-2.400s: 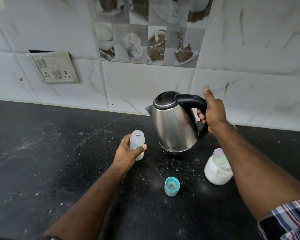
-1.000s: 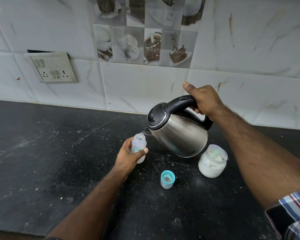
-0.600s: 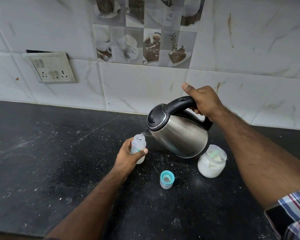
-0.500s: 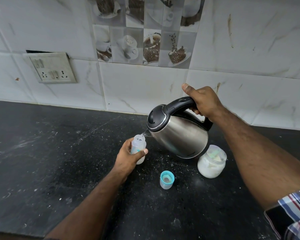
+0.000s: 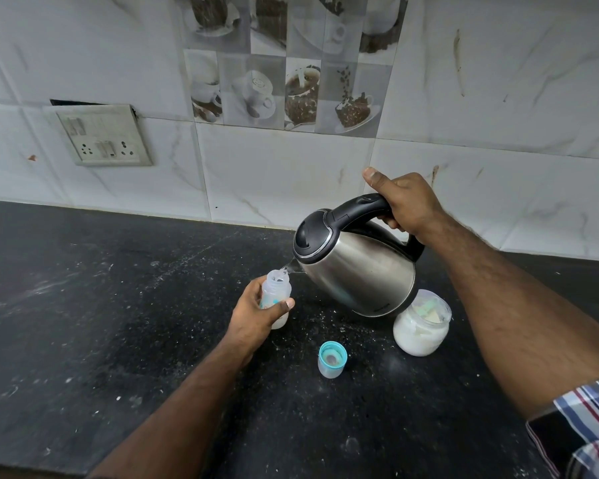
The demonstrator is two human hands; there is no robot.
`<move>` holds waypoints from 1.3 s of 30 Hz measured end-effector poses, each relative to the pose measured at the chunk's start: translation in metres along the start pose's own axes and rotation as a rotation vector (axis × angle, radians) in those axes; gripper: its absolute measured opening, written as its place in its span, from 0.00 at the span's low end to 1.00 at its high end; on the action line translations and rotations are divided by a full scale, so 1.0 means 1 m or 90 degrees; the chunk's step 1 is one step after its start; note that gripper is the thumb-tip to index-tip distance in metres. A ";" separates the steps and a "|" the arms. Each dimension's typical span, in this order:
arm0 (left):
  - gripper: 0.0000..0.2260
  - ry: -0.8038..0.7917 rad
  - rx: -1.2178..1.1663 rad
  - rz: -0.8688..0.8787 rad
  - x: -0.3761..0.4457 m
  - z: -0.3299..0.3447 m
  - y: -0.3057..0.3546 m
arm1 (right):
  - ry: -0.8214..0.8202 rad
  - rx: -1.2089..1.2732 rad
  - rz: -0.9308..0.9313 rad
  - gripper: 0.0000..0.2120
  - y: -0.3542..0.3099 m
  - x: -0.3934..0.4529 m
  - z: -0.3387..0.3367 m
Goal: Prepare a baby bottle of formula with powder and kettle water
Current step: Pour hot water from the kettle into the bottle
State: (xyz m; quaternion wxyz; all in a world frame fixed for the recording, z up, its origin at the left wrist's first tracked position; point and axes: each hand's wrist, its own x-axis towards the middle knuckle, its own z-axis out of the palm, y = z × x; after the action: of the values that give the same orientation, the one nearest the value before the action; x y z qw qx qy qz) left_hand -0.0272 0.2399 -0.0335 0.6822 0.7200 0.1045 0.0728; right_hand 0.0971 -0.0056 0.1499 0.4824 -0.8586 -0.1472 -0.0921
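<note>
A black stone counter (image 5: 83,323), speckled and dusted with pale specks, runs beneath a wall of white marbled tiles; a band of grey picture tiles (image 5: 284,63) with cups and coffee beans sits high on the wall. At the far left of the wall hangs a switch and socket plate (image 5: 104,136), tilted a little.

Left of centre, the left hand (image 5: 253,316) wraps around a small baby bottle (image 5: 275,299), thumb across the front and fingers curled behind it. The bottle is translucent, frosted white, with a blue-green print on its side and an open, capless neck. It stands upright, its base at or just above the counter; which of the two cannot be told.

Just right of it, a steel kettle (image 5: 357,271) with a black lid and a black handle is tipped toward the left, lifted off the counter. Its spout sits right at the bottle's mouth, with clear water at the lip.

Nearer the camera, a teal bottle cap (image 5: 332,359) stands apart on the counter. Further right, an open jar of white powder (image 5: 421,326) sits partly behind the kettle's base, with a pale scoop inside it.

The right hand (image 5: 405,202) is clenched around the kettle's handle, thumb raised on top. A striped sleeve (image 5: 585,426) shows at the lower right edge.
</note>
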 end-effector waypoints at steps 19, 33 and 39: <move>0.24 -0.001 0.009 -0.004 0.003 0.001 -0.003 | -0.002 -0.008 -0.010 0.38 0.001 0.003 0.000; 0.24 -0.001 0.004 -0.002 0.004 0.001 -0.004 | -0.011 -0.018 -0.012 0.39 0.002 0.001 0.000; 0.23 0.003 -0.009 0.003 0.005 0.000 -0.005 | -0.006 -0.007 0.001 0.41 0.001 0.001 -0.001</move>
State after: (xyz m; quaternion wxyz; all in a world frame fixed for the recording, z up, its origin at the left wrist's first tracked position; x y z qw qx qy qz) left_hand -0.0229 0.2409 -0.0390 0.6869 0.7152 0.1039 0.0768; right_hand 0.0985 -0.0066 0.1493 0.4773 -0.8616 -0.1483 -0.0885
